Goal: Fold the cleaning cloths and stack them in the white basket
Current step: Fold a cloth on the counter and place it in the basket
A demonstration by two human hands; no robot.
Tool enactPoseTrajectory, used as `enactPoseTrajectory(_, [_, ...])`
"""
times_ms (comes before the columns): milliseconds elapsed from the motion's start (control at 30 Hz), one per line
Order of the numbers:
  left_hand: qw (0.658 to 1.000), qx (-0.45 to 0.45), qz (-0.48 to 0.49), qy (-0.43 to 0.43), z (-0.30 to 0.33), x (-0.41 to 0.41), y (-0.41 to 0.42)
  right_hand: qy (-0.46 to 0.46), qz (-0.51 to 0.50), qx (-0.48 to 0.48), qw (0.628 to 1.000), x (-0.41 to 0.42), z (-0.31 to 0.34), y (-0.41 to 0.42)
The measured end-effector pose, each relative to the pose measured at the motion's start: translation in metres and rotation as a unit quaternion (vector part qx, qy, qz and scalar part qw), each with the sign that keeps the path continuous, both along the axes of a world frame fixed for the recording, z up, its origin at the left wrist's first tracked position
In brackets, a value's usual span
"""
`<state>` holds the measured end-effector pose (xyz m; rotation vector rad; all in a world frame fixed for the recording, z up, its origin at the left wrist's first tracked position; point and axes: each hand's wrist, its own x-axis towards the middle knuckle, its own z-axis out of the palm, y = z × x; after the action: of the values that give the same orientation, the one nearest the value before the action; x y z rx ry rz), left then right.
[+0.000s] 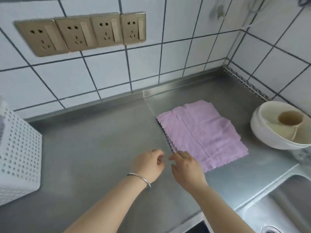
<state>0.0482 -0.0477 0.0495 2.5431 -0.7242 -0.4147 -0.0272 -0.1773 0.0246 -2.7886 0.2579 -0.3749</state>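
Both hands hovered at the near corner of the pink cloths (pixel 200 133). Left hand (pixel 148 163) was loosely curled, holding nothing; right hand (pixel 186 167) touched the cloths with relaxed fingers.

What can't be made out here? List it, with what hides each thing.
Head view only:
- White basket: cut off by the left edge; its contents are a blur at the top, so any stacked cloths cannot be counted.
- Pink cloths: layered wavy edges show several, but the number is unclear.
- Right hand: covers the cloths' near corner; grip uncertain.
- Left hand: fingers curled, apparently holding nothing.
- Sink: cut off by the bottom-right corner.
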Motion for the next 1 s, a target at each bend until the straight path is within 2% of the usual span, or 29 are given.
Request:
enactPoseTrajectory(133, [0.998, 0.024, -0.051, -0.003, -0.027, -0.019, -0.055, 0.029, -0.051, 0.052, 0.997, -0.028, -0.026, -0.073])
enactPoseTrajectory(300, [0.993, 0.04, -0.107, -0.022, -0.054, -0.033, -0.091, 0.076, -0.054, 0.056, 0.994, -0.038, -0.04, -0.11])
enactPoseTrajectory(400, [0.99, 0.043, -0.122, -0.061, -0.065, -0.035, -0.106, 0.099, -0.037, 0.07, 0.992, -0.036, -0.048, -0.122])
enactPoseTrajectory(567, [0.994, 0.038, -0.085, -0.05, -0.073, -0.034, -0.112, 0.112, -0.04, 0.11, 0.987, -0.039, -0.055, -0.128])
enactPoseTrajectory(733, [0.981, 0.046, -0.114, -0.15, -0.079, -0.032, -0.112, 0.138, -0.039, 0.111, 0.983, -0.038, -0.059, -0.129])
enactPoseTrajectory(833, [0.982, 0.025, -0.087, -0.167, -0.074, -0.029, -0.115, 0.108, -0.049, 0.044, 0.992, -0.034, -0.056, -0.128])
enactPoseTrajectory(1000, [0.992, -0.078, 0.036, -0.096, -0.05, -0.018, -0.114, 0.081, -0.095, -0.032, 0.992, -0.01, -0.036, -0.144])
